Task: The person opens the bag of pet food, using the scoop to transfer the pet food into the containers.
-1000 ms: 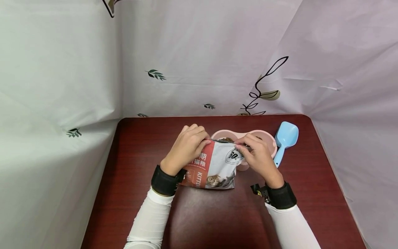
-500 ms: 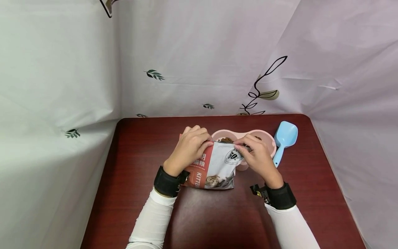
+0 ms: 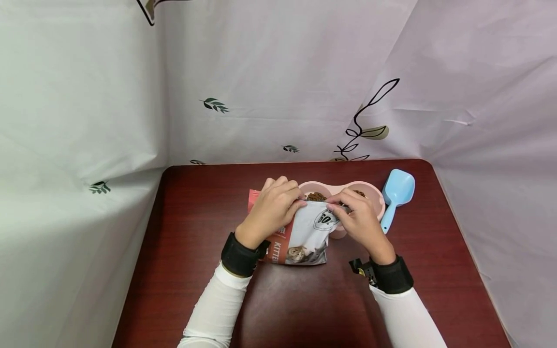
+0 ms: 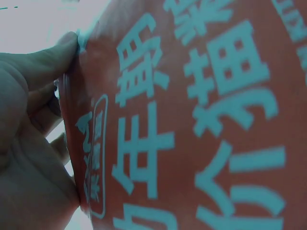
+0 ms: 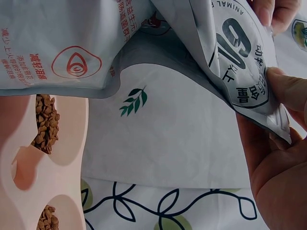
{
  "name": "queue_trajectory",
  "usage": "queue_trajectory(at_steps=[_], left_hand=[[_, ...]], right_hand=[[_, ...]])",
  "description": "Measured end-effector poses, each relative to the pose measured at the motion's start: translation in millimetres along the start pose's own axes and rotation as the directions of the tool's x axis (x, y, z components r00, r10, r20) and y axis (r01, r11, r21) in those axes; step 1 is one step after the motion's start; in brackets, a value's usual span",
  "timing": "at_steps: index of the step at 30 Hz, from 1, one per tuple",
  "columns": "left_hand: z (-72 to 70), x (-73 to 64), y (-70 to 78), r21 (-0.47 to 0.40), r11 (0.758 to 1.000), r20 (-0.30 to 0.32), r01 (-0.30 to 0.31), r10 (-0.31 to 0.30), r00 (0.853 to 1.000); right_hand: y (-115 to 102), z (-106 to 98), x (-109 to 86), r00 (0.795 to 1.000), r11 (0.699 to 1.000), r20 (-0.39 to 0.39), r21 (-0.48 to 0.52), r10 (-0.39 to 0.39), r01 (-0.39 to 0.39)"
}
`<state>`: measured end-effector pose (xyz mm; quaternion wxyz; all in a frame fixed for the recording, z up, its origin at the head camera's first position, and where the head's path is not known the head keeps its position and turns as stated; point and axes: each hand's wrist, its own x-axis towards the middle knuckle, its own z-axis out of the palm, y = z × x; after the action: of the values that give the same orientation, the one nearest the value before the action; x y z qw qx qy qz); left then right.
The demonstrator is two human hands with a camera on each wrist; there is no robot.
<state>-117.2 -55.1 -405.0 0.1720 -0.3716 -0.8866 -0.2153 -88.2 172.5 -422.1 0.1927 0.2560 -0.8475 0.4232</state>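
A red and white bag of kitten food [image 3: 304, 237] stands upright on the table, its printed front towards me. My left hand [image 3: 274, 205] pinches the top edge near the middle, thumb in front and fingers behind. At the right top corner, my right hand [image 3: 361, 220] grips the edge between thumb and fingers. The right wrist view shows both the thumb [image 5: 288, 91] on the bag's printed face and fingers behind it. Red film [image 4: 182, 120] fills most of the left wrist view beside the left hand [image 4: 33, 134].
Behind the bag sits a pink double bowl [image 3: 334, 188] with brown kibble [image 3: 316, 196] in both hollows, partly hidden by bag and right hand. A light blue scoop [image 3: 399, 189] lies to its right. A patterned white cloth [image 3: 278, 87] hangs beyond the table's far edge.
My left hand has slid right along the bag's top edge, baring the red left top corner. My right hand stays at its corner.
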Motion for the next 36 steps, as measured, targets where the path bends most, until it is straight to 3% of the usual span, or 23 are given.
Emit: queue_trajectory(at_steps=[8,15,26,36], left_hand=[[3.5,1.5,0.9,-0.033,0.999,-0.028,-0.012,0.011,1.000],[6.8,6.3,10.5,0.033,0.999,0.028,-0.007,0.006,1.000],[13.3,10.9,16.1,0.022,0.999,-0.017,-0.041,0.041,0.999],[13.8,11.5,19.3,0.052,0.998,-0.006,-0.042,0.042,0.999]], right_hand=[[-8.8,-3.2,1.8,1.000,1.000,-0.004,0.003,-0.007,0.008],[-11.9,-5.2,1.6,1.000,1.000,0.001,0.001,0.017,-0.017],[17.7,4.1,-9.8,0.999,0.999,0.021,-0.019,0.036,-0.036],[11.4,8.7,-6.2,0.999,0.995,0.039,-0.097,-0.032,0.036]])
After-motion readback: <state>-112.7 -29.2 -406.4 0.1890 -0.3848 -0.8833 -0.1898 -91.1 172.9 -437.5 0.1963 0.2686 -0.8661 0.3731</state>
